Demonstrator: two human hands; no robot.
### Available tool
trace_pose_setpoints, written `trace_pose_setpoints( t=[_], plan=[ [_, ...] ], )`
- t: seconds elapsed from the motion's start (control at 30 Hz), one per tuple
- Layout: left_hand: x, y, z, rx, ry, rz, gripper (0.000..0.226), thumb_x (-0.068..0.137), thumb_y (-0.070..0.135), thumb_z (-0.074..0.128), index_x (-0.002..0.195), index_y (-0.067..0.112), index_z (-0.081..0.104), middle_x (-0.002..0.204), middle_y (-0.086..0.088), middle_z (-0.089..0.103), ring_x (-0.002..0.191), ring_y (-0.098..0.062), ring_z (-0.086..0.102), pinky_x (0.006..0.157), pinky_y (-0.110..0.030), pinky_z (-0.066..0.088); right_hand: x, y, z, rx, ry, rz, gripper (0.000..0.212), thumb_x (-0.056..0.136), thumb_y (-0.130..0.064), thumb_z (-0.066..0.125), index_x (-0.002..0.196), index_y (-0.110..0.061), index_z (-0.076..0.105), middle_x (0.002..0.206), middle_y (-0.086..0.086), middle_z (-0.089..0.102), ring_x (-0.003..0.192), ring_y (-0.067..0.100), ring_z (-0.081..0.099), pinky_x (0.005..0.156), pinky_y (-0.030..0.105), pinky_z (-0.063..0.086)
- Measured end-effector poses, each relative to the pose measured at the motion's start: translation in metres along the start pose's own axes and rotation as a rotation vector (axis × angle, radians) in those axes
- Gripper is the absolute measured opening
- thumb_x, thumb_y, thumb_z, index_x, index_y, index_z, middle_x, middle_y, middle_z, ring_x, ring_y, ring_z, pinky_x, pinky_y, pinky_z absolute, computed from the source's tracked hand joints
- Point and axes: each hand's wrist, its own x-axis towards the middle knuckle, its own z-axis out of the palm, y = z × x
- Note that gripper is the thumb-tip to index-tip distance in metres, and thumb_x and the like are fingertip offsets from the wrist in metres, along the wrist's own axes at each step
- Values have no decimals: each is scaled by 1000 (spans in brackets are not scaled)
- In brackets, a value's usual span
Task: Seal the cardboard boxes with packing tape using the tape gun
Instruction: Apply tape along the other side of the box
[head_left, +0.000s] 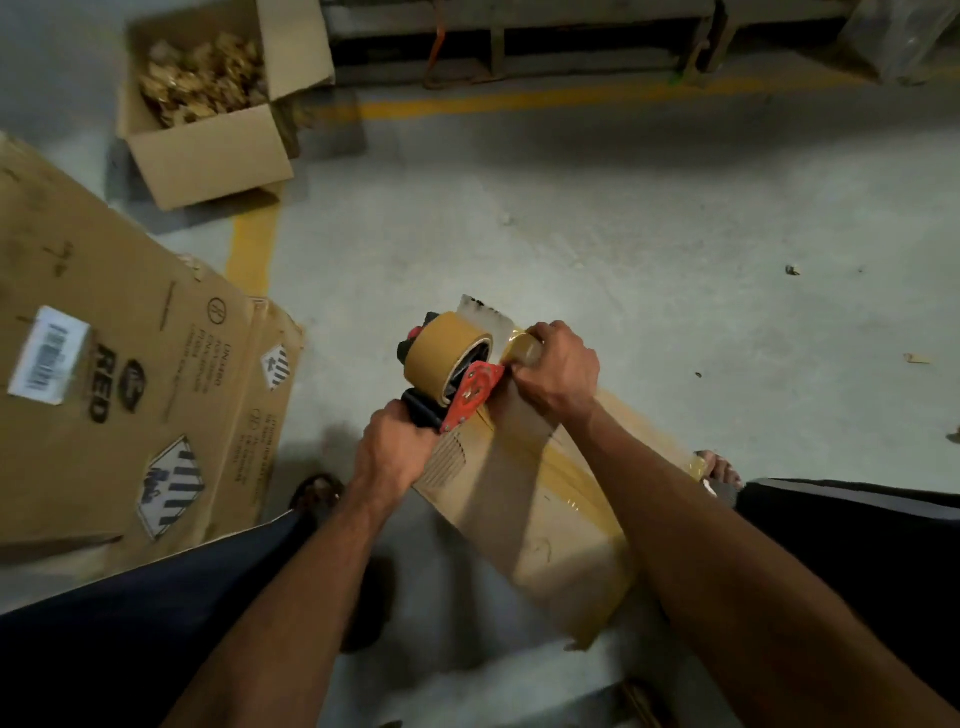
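Note:
A brown cardboard box (524, 499) lies on the floor between my legs, with a strip of tan packing tape (571, 475) running along its top. A red and black tape gun (457, 374) carrying a tan tape roll sits at the box's far end. My left hand (395, 452) grips the gun's black handle. At the far edge of the box my right hand (556, 366) presses the tape end down, fingers curled over the edge right beside the gun's blade.
Large flattened printed cartons (130, 374) lean at the left. An open box (208, 104) filled with crumpled brown paper stands at the back left. Yellow floor lines (254, 249) and a pallet (519, 41) lie beyond. My sandalled feet flank the box.

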Motion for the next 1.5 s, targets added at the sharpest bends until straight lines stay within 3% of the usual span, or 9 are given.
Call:
trace_pose_setpoints(
  t=[0.27,0.33,0.53,0.63,0.73,0.87,1.07,1.33,1.5],
  plan=[
    [-17,-3,-12,28,-56,77,21,88,31,69,77,16,60,75,-2,66,62,-21,63,61,-34,53,-11,-4,14,77,-80,-58,63,95,-56,56,149,-25,51,144,3,60,128,27,55,112,48,31],
    [-18,-5,-12,-25,-81,83,22,88,27,69,72,16,60,72,-2,67,61,-21,67,58,-35,58,-11,-3,14,82,-93,-66,65,94,-60,56,149,-26,51,144,2,60,128,26,54,110,47,30],
    [-27,-5,-5,-159,-62,70,9,89,19,71,82,18,65,72,-1,61,63,-16,58,60,-28,41,4,-10,3,44,-172,-185,58,86,-51,65,140,-30,62,134,0,68,119,26,62,105,44,34],
    [-37,-5,3,-120,-46,69,13,92,19,69,81,18,60,71,3,58,58,-6,52,52,-25,39,8,-15,1,45,-201,-214,64,77,-56,56,134,-30,67,129,2,71,114,27,64,102,42,32],
    [-41,-5,7,-108,-58,85,20,93,22,67,78,9,61,68,1,59,60,-14,56,53,-28,44,6,-15,2,55,-206,-201,75,70,-66,47,131,-26,69,125,4,72,111,29,64,102,43,33],
    [-40,-4,8,-142,-44,83,30,93,22,65,67,16,54,60,3,52,51,-7,46,44,-22,33,8,-13,3,-53,-218,-150,63,82,-58,60,142,-36,58,137,-2,67,124,27,57,107,45,30],
    [-42,-6,17,-230,-12,0,17,90,17,65,77,8,62,66,-3,58,57,-18,50,59,-30,39,5,-15,0,-105,-240,-102,62,87,-42,63,148,-43,50,141,-6,63,131,24,52,115,51,22],
    [-49,-11,18,-182,-6,-15,35,89,14,66,61,16,44,56,4,43,49,-18,31,44,-23,28,7,-14,1,-102,-258,-90,63,86,-43,65,147,-47,49,137,-7,65,129,23,53,114,51,21],
    [-63,-24,18,-159,-21,2,21,92,15,68,73,12,57,63,4,53,54,-10,49,44,-14,30,8,-14,2,-108,-251,-98,62,88,-50,66,147,-47,48,139,-7,64,130,24,53,115,51,21]
  ],
)
